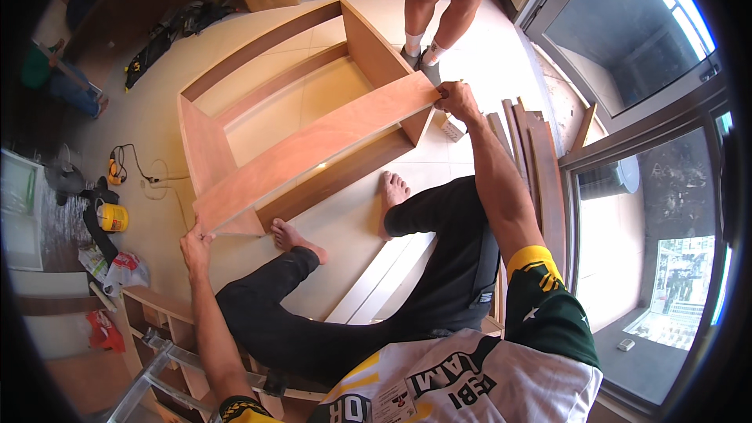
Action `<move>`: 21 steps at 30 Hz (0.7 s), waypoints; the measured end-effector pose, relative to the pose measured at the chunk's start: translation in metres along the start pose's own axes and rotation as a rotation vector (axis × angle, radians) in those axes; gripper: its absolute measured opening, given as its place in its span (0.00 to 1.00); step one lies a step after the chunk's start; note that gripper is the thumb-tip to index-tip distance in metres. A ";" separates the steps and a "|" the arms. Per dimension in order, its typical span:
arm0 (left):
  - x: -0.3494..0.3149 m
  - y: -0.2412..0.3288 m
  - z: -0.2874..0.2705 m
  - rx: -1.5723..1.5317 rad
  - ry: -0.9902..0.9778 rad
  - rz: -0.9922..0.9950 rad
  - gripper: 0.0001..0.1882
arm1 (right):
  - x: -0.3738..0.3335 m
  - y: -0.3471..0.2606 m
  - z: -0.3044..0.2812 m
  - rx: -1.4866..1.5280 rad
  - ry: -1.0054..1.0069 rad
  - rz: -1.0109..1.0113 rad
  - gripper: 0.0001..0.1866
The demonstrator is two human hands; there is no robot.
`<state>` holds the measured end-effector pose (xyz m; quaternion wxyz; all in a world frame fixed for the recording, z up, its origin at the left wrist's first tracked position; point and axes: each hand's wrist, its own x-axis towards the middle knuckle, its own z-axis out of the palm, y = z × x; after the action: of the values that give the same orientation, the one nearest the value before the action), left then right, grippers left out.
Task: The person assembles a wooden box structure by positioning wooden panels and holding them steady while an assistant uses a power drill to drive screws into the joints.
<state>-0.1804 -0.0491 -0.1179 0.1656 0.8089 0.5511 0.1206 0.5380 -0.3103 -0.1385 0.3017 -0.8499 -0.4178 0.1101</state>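
Note:
A long reddish-brown wooden board (313, 141) stretches between my two hands, slanting up to the right. My left hand (196, 249) is closed on its near left end, and my right hand (457, 102) grips its far right end. Under and behind the board is a rectangular wooden cabinet frame (266, 48) on the floor, with an inner crosspiece (282, 82). The board covers part of the frame; whether it rests on it or is held just above, I cannot tell.
White strips (380, 278) lie between my legs. Planks (533, 157) stand along the glass door (642, 211) at right. Another person's legs (439, 12) are beyond the frame. A yellow tub (113, 218), a corded power tool (117, 171) and a metal ladder (149, 372) are at left.

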 end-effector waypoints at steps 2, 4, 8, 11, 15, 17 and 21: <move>-0.001 0.019 -0.006 0.066 -0.053 -0.056 0.38 | 0.000 0.004 -0.001 0.046 -0.004 0.016 0.16; 0.001 0.025 -0.005 0.093 -0.078 -0.067 0.38 | 0.000 0.010 -0.003 0.105 -0.013 0.043 0.15; 0.001 -0.004 0.001 0.051 -0.005 -0.004 0.38 | 0.001 -0.007 -0.002 0.110 -0.030 0.077 0.14; 0.004 -0.016 0.008 0.012 0.004 -0.004 0.38 | 0.000 -0.009 -0.004 0.089 -0.028 0.083 0.13; 0.005 -0.010 0.008 -0.006 -0.045 -0.070 0.39 | 0.000 -0.006 -0.006 0.064 -0.033 0.069 0.13; 0.003 -0.005 0.006 0.004 -0.038 -0.053 0.39 | 0.001 -0.002 -0.004 0.064 -0.022 0.060 0.14; 0.000 -0.006 -0.001 -0.014 -0.018 0.000 0.41 | -0.001 -0.006 -0.001 -0.018 -0.019 0.007 0.22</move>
<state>-0.1853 -0.0467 -0.1196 0.1763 0.8087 0.5488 0.1172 0.5339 -0.3089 -0.1345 0.2895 -0.8530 -0.4186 0.1153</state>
